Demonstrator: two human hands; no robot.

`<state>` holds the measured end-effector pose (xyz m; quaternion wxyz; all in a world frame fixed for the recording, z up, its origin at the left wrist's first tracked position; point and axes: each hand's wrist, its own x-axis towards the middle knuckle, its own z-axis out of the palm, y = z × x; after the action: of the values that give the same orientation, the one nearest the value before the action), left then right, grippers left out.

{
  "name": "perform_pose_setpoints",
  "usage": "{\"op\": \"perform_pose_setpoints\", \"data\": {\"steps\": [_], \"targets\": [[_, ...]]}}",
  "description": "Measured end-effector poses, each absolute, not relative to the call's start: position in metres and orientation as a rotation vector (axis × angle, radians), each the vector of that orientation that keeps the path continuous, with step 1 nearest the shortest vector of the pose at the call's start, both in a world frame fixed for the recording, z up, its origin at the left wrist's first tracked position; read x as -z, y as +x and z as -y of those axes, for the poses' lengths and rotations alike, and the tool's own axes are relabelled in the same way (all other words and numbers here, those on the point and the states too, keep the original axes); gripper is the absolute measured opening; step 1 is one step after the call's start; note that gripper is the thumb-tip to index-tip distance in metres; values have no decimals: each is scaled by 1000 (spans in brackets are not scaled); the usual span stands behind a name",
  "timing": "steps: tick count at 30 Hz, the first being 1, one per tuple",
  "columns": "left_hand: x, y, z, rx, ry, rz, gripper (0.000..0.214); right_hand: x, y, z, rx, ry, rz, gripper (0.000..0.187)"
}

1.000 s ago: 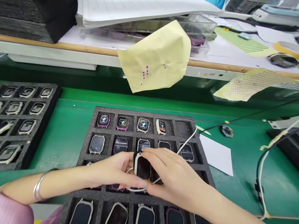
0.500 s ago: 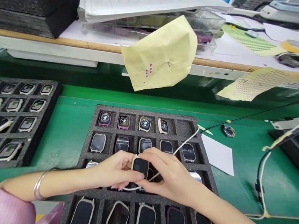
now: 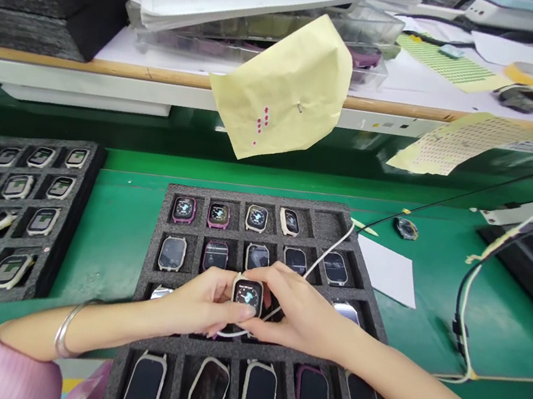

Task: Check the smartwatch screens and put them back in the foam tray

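Between both hands is a smartwatch case [image 3: 248, 295] with a pale frame and no strap, its screen lit with a watch face. My left hand [image 3: 212, 302] grips it, thumb on the lower edge of the screen. My right hand [image 3: 294, 308] closes on the watch's right side, fingertips at its top and bottom corners. A white cable [image 3: 332, 247] runs under the right hand and loops below the watch; its end is hidden. Beneath the hands lies a black foam tray [image 3: 148, 275] with strapless watches in its pockets; several in the back row have lit screens.
Another foam tray of watches [image 3: 71, 222] lies at left, and a dark tray [image 3: 505, 254] at far right. A white card [image 3: 389, 273] and a small round watch [image 3: 406, 228] are right of the middle tray. Yellow paper [image 3: 288, 95] hangs from the shelf edge [image 3: 174, 77].
The held watch's screen was dark and now shows a lit watch face. Both hands keep nearly the same grip, and the view has shifted slightly.
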<state>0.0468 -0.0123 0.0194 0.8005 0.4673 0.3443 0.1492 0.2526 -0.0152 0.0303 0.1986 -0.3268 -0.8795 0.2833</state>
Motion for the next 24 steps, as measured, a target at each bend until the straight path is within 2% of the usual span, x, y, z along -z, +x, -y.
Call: {"op": "perform_pose_setpoints", "data": {"steps": [5,14,24], "targets": [[-24,49,13,-292,1028,-749,34,-31,253,17,-745,-943,2480,47],[-22,50,16,-280,1050,-772,31,-34,254,17,-798,-1018,2544,40],[-24,51,17,-306,1057,-778,29,-35,256,20,-732,-1049,2596,46]]}}
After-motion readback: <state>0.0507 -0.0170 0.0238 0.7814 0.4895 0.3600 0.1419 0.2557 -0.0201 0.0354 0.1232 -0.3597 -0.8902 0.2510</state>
